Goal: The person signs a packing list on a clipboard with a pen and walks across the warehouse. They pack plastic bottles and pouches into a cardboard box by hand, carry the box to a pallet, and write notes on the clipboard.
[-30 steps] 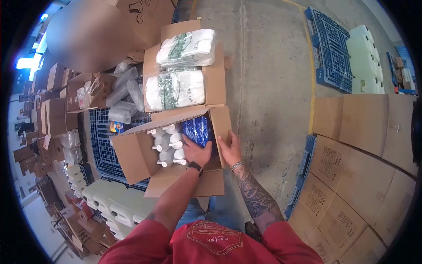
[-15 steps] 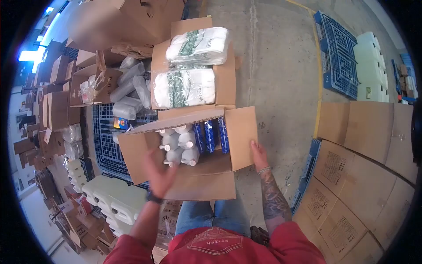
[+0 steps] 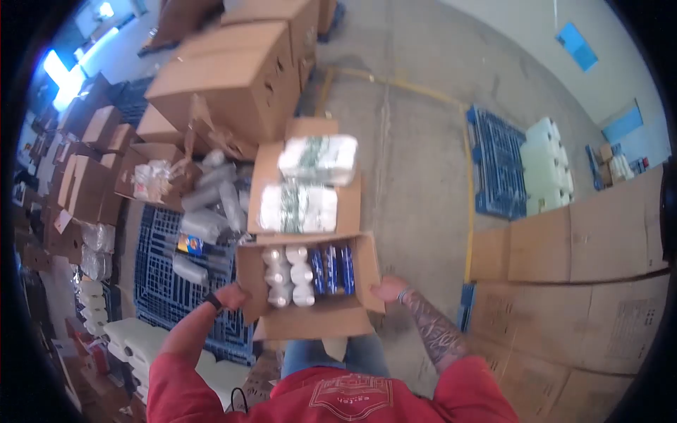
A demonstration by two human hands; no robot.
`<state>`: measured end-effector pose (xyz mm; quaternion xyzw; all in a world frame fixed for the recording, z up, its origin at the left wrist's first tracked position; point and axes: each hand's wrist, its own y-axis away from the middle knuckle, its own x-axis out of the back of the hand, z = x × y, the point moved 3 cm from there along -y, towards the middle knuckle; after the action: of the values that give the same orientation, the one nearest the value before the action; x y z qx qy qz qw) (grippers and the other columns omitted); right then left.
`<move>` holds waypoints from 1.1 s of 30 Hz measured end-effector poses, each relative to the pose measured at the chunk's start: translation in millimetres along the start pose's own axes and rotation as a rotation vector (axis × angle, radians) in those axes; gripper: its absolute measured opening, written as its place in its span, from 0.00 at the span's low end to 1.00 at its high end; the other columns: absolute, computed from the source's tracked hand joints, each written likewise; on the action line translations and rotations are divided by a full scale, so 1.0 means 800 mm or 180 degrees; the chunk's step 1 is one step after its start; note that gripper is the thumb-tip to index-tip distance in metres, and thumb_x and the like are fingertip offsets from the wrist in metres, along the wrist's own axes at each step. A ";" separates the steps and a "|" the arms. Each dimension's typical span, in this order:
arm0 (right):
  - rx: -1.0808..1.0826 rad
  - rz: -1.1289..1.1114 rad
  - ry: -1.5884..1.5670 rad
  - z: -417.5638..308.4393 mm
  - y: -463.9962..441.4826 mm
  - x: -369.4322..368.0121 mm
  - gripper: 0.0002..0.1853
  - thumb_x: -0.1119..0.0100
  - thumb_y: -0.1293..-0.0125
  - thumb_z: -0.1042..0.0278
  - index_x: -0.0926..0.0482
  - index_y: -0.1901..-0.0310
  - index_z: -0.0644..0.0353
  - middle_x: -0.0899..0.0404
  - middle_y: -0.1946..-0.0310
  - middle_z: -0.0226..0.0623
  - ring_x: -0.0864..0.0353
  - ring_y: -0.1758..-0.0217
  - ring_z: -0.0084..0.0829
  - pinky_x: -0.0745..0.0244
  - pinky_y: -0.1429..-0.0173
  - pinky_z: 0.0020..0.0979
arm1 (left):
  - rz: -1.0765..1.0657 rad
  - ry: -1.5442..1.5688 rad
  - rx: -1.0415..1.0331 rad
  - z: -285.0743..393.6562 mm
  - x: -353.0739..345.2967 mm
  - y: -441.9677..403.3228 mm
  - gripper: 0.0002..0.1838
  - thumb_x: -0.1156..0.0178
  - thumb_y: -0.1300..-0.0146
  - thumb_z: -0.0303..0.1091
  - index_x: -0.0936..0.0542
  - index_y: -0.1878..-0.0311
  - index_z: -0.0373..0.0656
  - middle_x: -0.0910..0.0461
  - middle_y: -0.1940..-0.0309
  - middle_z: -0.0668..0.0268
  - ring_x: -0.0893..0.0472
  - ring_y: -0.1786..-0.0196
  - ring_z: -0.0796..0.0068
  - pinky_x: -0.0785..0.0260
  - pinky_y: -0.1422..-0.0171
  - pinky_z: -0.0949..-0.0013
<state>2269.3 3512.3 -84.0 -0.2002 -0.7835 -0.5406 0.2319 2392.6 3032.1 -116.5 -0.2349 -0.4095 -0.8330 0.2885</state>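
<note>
An open cardboard box (image 3: 314,326) is in front of my legs with its flaps spread outward. White bottles (image 3: 279,275) stand in rows in its left part, and several blue packets (image 3: 332,270) are upright beside them on the right. My left hand (image 3: 232,296) is closed on the edge of the box's left flap. On the opposite side, my right hand (image 3: 389,289) grips the right flap. Just beyond is another open cardboard box (image 3: 352,208) with plastic-wrapped white bundles (image 3: 298,209) with green print on top.
A blue pallet (image 3: 159,264) at left holds clear plastic rolls (image 3: 204,224). White jugs (image 3: 130,333) stand at lower left. Large cartons (image 3: 226,77) rise ahead; stacked cartons (image 3: 564,310) fill the right side. Another blue pallet (image 3: 497,162) lies near a yellow floor line.
My left hand has moved from over the bottles out to the left flap and closed on it. The far flap no longer covers part of the contents. The view has tilted upward.
</note>
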 end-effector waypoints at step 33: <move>0.0279 0.1433 -0.0613 0.490 0.286 0.590 0.12 0.43 0.36 0.65 0.20 0.58 0.66 0.17 0.65 0.47 0.18 0.59 0.43 0.26 0.53 0.36 | 0.0508 0.0139 0.0283 0.661 0.479 -0.451 0.22 0.50 0.42 0.45 0.20 0.76 0.34 0.22 0.76 0.45 0.21 0.69 0.42 0.27 0.62 0.50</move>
<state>1957.5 3987.5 241.4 -0.4100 -0.7603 -0.4193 0.2793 1954.8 3533.5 220.1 -0.2355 -0.4197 -0.7933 0.3730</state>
